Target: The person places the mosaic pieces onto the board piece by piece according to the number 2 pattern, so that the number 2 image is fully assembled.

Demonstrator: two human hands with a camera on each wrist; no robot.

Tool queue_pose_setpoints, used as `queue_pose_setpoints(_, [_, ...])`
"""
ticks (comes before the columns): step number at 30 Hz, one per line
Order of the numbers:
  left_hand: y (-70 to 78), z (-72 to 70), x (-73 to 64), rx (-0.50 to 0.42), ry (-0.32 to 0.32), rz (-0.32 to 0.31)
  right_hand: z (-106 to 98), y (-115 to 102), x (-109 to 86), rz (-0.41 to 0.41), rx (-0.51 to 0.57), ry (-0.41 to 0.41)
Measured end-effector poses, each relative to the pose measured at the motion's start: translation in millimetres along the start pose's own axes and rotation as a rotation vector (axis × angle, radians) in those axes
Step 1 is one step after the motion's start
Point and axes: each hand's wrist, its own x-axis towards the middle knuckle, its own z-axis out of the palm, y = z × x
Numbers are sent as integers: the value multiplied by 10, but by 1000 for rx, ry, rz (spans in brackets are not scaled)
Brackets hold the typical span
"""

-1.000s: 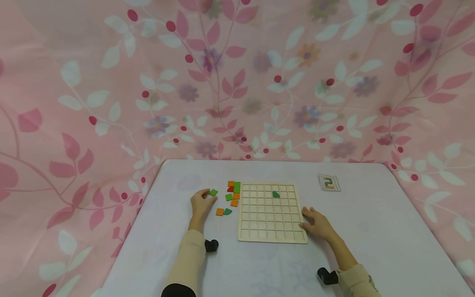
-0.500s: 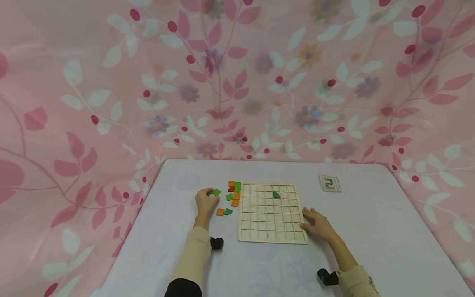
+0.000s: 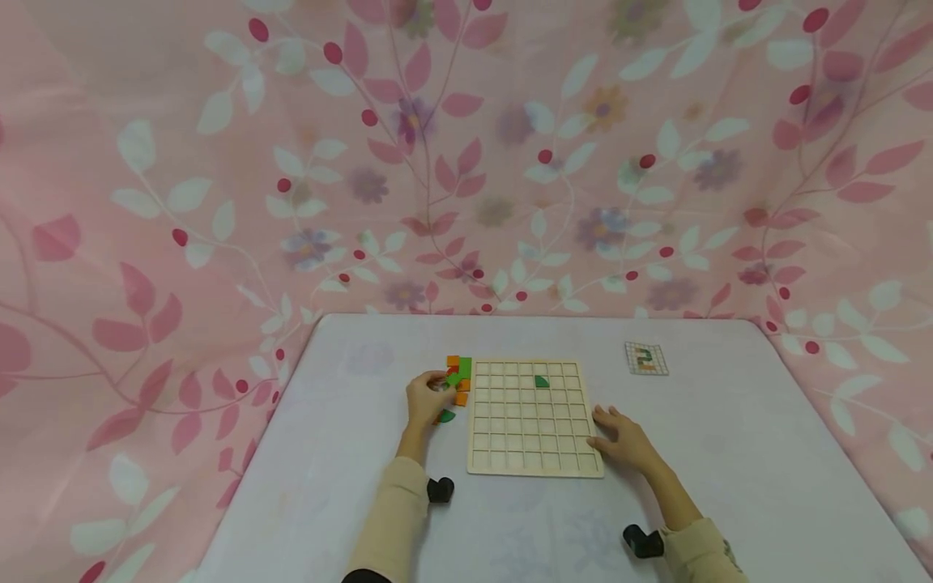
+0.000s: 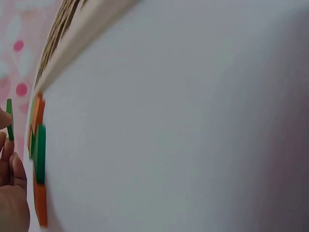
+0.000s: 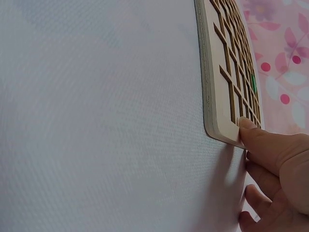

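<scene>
My left hand (image 3: 426, 398) pinches a small green square tile (image 3: 454, 379) between thumb and fingers, above the loose tiles left of the board. The left wrist view shows this tile (image 4: 9, 118) edge-on, raised off the table. A pale wooden grid board (image 3: 532, 421) lies flat, with a dark green quarter-round tile (image 3: 542, 381) in one upper cell. At the board's right edge rests my right hand (image 3: 625, 441). Its thumb (image 5: 263, 140) touches the rim near a corner, while the other fingers lie relaxed beside it.
Beside the board's left edge are orange tiles (image 3: 462, 399), a light green tile (image 3: 465, 366) and a dark green quarter-round tile (image 3: 447, 416); my left hand partly hides this group. A small gridded pattern card (image 3: 646, 359) lies at the back right of the white table (image 3: 729, 453).
My left hand has moved right with the green square tile, from left of the loose tiles to over them. The right hand and the board have stayed put.
</scene>
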Motion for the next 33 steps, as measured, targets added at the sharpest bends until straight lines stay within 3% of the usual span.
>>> queue_pose_setpoints(7, [195,348,-25,-42,-122,105,0,9,2,4,6,6])
queue_pose_setpoints(14, [352,616,-43,-49,-238,45,17,44,2,8,10,6])
queue_pose_setpoints(21, [401,790,-40,-37,-294,76,29,56,5,13,1,14])
queue_pose_setpoints(29, [360,948,-65,18,-287,126,29,52,5,16,6,18])
queue_pose_setpoints(33, [346,989,-71,28,-302,111,24,32,0,17,12,18])
